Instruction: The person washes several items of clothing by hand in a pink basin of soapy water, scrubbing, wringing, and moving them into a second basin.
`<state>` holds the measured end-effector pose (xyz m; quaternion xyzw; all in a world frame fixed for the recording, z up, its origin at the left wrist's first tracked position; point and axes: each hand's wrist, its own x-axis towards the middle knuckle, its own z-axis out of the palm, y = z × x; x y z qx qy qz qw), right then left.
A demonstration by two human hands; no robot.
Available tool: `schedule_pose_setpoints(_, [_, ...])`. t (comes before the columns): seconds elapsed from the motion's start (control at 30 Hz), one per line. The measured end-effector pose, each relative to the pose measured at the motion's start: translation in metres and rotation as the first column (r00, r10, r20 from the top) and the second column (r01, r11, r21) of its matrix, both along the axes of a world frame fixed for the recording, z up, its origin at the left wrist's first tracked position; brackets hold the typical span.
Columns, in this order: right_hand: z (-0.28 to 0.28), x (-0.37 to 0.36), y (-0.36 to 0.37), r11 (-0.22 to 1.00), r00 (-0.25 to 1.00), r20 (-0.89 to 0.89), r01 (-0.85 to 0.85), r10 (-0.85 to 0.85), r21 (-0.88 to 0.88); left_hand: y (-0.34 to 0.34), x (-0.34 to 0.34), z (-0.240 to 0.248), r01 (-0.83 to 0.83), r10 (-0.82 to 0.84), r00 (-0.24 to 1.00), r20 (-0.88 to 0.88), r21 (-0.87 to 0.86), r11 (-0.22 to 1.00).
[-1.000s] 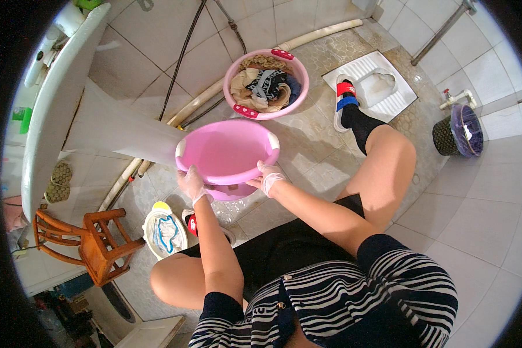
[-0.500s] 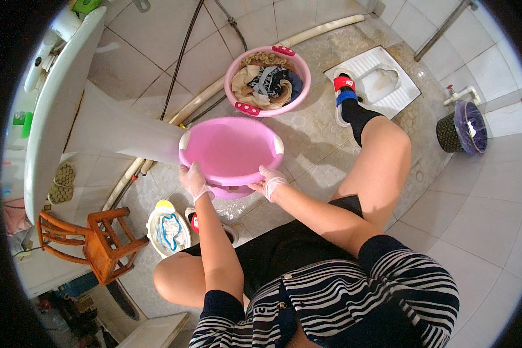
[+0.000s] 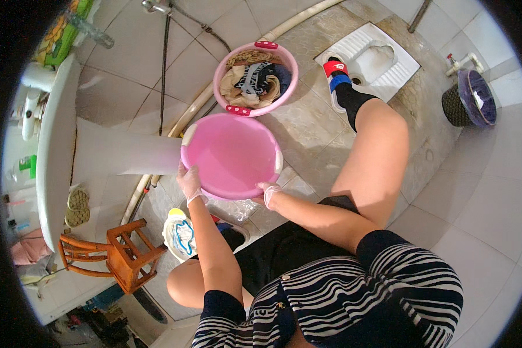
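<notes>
Between my hands is a pink plastic basin [image 3: 229, 152] with white grips on its rim; no clothes show inside it. My left hand [image 3: 189, 182], in a thin clear glove, grips the near left of the rim. On the near right, my right hand [image 3: 267, 194], gloved the same way, has its fingers partly hidden under the edge. Just beyond stands a second pink basin [image 3: 292, 69] with red dotted handles, heaped with clothes [image 3: 253, 82] in beige, black, grey and blue.
A white squat toilet [image 3: 383, 61] is set in the tiled floor at far right, my foot beside it. A bin [image 3: 457, 110] with a purple liner stands right. A sink [image 3: 58, 156], wooden chair [image 3: 130, 258] and small white tub [image 3: 180, 232] lie left. Pipes run along the wall.
The basin in my hands has tipped, its near right side lower, and more of its inside faces me. Both hands keep their hold. The whole view has shifted slightly.
</notes>
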<state>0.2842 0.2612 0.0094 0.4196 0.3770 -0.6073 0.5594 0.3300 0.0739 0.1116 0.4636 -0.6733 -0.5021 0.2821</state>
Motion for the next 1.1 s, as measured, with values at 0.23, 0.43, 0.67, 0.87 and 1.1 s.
schedule_pose_setpoints(0.23, [-0.003, 0.05, -0.027, 0.992, 1.0, -0.008, -0.006, 0.007, 0.127, -0.009, 0.055, 0.011, -0.055, 0.054, 0.994, 0.092, 0.007, 0.998])
schedule_pose_setpoints(0.43, [-0.127, 0.085, -0.02, 0.995, 0.997, 0.064, 0.029, -0.035, 0.09, 0.02, 0.004, 0.01, 0.107, -0.108, 0.993, 0.047, 0.012, 0.994])
schedule_pose_setpoints(0.67, [-0.047, 0.089, 0.0, 0.932, 0.773, 0.533, 0.216, -0.346, 0.292, 0.057, -0.01, 0.037, 0.216, -0.188, 0.966, 0.178, -0.153, 0.964])
schedule_pose_setpoints(0.87, [-0.156, 0.136, -0.006, 0.981, 0.829, 0.524, 0.158, -0.195, 0.115, 0.078, -0.057, 0.042, 0.428, -0.357, 0.846, 0.395, -0.107, 0.897])
schedule_pose_setpoints(1.1, [-0.055, 0.136, 0.006, 0.921, 0.692, 0.627, 0.375, -0.357, 0.111, 0.09, -0.064, 0.052, 0.571, -0.396, 0.742, 0.54, -0.2, 0.797])
